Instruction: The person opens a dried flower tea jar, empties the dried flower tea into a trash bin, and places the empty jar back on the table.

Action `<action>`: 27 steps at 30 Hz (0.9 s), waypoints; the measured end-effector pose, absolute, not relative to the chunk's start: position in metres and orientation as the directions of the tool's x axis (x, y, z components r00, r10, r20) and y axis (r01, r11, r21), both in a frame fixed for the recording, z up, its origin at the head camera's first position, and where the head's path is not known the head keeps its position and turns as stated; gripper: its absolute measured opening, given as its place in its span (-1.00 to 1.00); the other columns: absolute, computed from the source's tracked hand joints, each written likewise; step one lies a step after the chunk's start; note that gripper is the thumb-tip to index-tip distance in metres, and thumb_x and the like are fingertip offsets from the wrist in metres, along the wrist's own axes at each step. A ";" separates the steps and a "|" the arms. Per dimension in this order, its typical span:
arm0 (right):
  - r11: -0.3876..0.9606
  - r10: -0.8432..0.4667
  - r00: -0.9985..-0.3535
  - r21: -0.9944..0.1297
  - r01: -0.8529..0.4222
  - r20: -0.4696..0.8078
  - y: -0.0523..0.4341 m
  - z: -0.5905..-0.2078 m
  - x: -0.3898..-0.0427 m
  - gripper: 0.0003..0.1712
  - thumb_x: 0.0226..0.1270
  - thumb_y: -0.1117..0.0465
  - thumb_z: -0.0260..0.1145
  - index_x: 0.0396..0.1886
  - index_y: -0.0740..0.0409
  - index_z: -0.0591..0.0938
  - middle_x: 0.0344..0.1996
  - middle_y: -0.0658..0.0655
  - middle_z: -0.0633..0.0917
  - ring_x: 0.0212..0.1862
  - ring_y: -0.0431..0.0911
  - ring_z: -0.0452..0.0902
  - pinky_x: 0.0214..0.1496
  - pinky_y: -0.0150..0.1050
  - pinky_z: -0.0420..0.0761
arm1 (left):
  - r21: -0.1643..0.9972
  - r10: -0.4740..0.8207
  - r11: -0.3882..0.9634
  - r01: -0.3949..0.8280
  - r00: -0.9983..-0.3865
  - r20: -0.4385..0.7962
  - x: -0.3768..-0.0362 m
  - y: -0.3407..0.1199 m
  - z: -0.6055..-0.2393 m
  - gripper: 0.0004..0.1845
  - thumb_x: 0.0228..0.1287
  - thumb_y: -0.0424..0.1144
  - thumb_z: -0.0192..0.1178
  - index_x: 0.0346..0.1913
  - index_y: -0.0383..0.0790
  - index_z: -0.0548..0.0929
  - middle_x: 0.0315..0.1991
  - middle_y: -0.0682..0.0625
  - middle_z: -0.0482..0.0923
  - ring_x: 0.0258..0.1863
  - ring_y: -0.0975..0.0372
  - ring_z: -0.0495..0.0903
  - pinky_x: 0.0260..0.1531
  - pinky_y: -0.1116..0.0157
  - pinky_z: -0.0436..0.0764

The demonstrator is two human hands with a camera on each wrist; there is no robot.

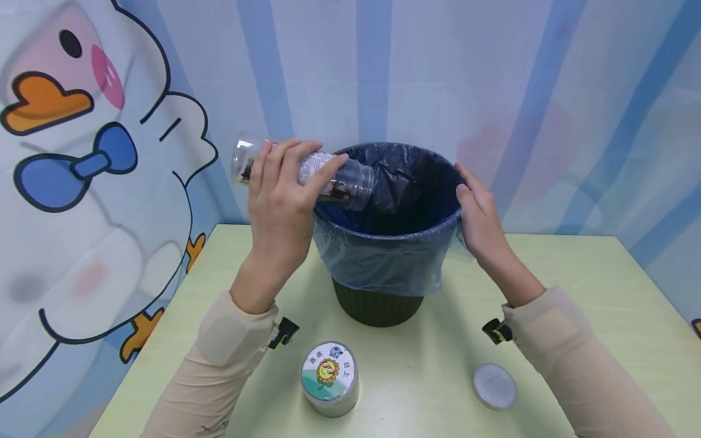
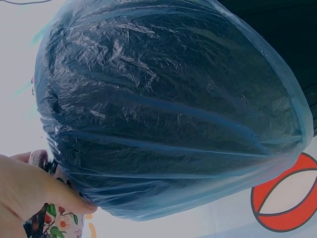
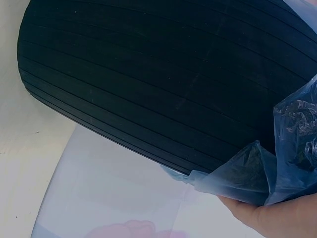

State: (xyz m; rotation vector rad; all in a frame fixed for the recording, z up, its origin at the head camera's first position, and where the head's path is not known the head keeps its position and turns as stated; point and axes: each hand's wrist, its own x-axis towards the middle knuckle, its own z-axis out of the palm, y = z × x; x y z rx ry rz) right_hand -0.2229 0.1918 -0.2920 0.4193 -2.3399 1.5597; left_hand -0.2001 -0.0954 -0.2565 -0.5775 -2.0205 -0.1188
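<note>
My left hand (image 1: 280,204) grips a clear plastic jar (image 1: 314,165) with a printed label, tipped nearly onto its side. Its open mouth points right, over the near-left rim of a black ribbed trash can (image 1: 378,307). A translucent blue trash bag (image 1: 383,261) lines the can and is folded down over its outside. On the can's right side, my right hand (image 1: 483,213) holds the bag-covered rim. The left wrist view shows flowers on the jar's label (image 2: 62,223), beside the bag. Whether anything is inside the jar or deep in the can, I cannot tell.
A round container (image 1: 330,374) with a sunflower label on top stands at the front of the pale table (image 1: 416,389). To its right lies a round silvery lid (image 1: 495,386). Behind the table hangs a striped blue curtain (image 1: 427,73) with a cartoon duck.
</note>
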 end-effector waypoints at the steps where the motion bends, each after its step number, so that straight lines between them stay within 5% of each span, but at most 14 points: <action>1: 0.368 -0.077 -0.913 -0.840 -0.399 0.400 0.192 -0.292 -0.223 -0.39 0.66 0.13 -0.30 0.57 0.30 0.08 0.55 0.21 0.08 0.56 0.03 -0.11 0.55 -0.01 -0.10 | -0.154 0.350 0.881 0.446 -0.399 0.848 -0.200 -0.095 -0.257 -0.46 0.39 -0.53 0.12 0.30 0.08 0.60 0.26 -0.18 0.45 0.34 -0.05 0.29 0.49 0.07 -0.08; 27: 0.366 -0.077 -0.912 -0.839 -0.402 0.403 0.193 -0.293 -0.223 -0.40 0.66 0.13 -0.30 0.57 0.27 0.08 0.56 0.19 0.08 0.56 0.02 -0.11 0.54 -0.01 -0.10 | -0.193 0.381 0.870 0.454 -0.370 0.847 -0.201 -0.095 -0.257 -0.58 0.47 -0.35 0.11 0.29 0.08 0.61 0.26 -0.16 0.47 0.33 -0.05 0.30 0.49 0.07 -0.05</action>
